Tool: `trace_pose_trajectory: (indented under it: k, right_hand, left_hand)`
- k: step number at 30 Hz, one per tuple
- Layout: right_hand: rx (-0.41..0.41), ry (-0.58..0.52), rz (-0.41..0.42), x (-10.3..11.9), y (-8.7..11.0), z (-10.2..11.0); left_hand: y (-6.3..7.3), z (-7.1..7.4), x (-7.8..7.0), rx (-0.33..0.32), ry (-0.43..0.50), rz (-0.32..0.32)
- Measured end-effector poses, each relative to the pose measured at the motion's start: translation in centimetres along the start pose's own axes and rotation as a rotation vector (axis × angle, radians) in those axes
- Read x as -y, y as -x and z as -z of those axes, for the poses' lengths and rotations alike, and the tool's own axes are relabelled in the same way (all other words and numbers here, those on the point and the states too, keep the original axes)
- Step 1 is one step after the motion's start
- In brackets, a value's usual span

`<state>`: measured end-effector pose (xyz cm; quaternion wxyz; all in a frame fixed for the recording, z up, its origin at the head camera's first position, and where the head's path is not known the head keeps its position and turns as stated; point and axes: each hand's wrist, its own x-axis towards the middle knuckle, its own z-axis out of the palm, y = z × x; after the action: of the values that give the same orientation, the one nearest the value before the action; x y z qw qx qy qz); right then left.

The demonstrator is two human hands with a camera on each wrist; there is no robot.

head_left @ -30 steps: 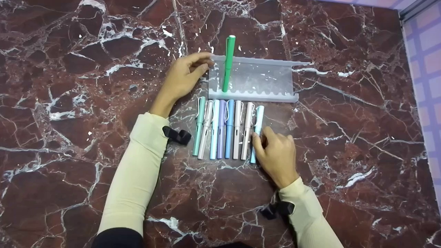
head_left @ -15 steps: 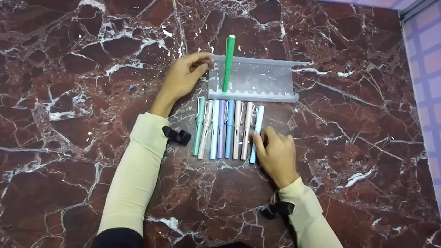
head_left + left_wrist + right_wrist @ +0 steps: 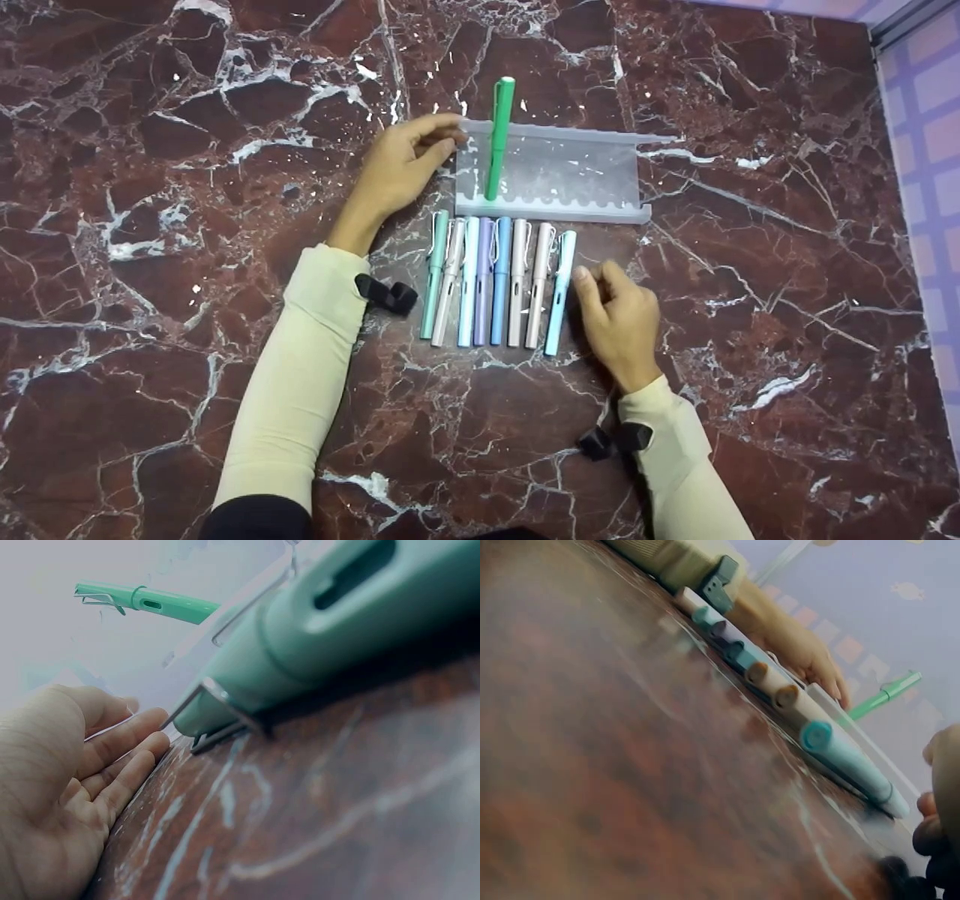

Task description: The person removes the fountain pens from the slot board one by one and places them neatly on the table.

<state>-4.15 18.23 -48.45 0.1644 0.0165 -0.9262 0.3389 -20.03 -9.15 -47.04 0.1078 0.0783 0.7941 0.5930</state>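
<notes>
A frosted clear pen holder with notched rails lies on the table. Across its left part lies a green capped pen, its cap end reaching past the far rail. My left hand has its fingertips right at the holder's left edge; in the left wrist view its fingers are fairly straight. In front of the holder several capped pens form a row, from a teal-green pen at left to a light blue pen at right. Beside that light blue pen my right hand rests loosely curled, holding nothing.
Grey, purple and blue pens, such as the purple pen, fill the middle of the row. All this lies on a dark red marbled table. A pale checked surface borders the table at far right.
My right hand has come off the light blue pen and shifted slightly right, leaving that pen in place at the end of the row. My left hand and the holder stay as they were.
</notes>
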Motion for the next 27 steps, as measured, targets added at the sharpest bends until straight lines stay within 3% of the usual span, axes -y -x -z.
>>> trace_pose_trajectory:
  k: [3,8,15,21,27]
  right_hand:
    - [-0.004,-0.128,-0.04,-0.2,-0.4,0.1]
    - [0.004,-0.449,-0.094,-0.3,-1.1,0.3]
    - [-0.007,-0.808,-0.108,-0.5,-2.6,0.3]
    - [-0.002,-1.001,-0.096,0.1,-4.4,-0.1]
    - [0.056,-1.127,-0.151,1.6,-6.0,-0.3]
  left_hand:
    - [0.0,0.0,0.0,0.001,-0.005,0.005]
    - [-0.1,-0.1,0.2,-0.008,-0.019,-0.028]
    - [-0.1,-0.1,0.1,-0.004,0.012,-0.027]
    - [-0.1,0.0,0.2,-0.005,-0.001,-0.019]
    - [-0.1,-0.1,0.2,-0.001,-0.006,-0.024]
